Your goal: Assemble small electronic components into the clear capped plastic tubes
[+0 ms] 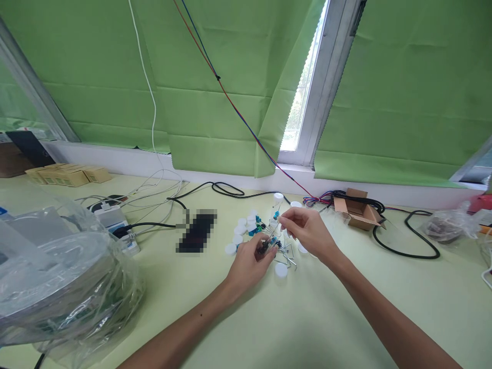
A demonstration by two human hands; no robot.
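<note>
My left hand [249, 261] is closed around a small clear container [273, 241] with dark and blue bits showing at it; the fingers hide much of it. Just above and to the right, my right hand [307, 230] pinches something thin and small that I cannot make out. Around both hands lie white round caps [281, 270], L-shaped metal rods [287, 254] and small blue parts [255, 230]. A small clear bottle with a white cap [278, 198] stands behind my right fingertips.
A bagged spool [65, 277] fills the near left. Beyond it are a power strip [115, 223] and a blurred dark object [198, 233]. An open cardboard box [357, 210], black cable [407, 253] and a plastic bag [449, 223] lie at right. Yellowish boxes [69, 175] sit far left.
</note>
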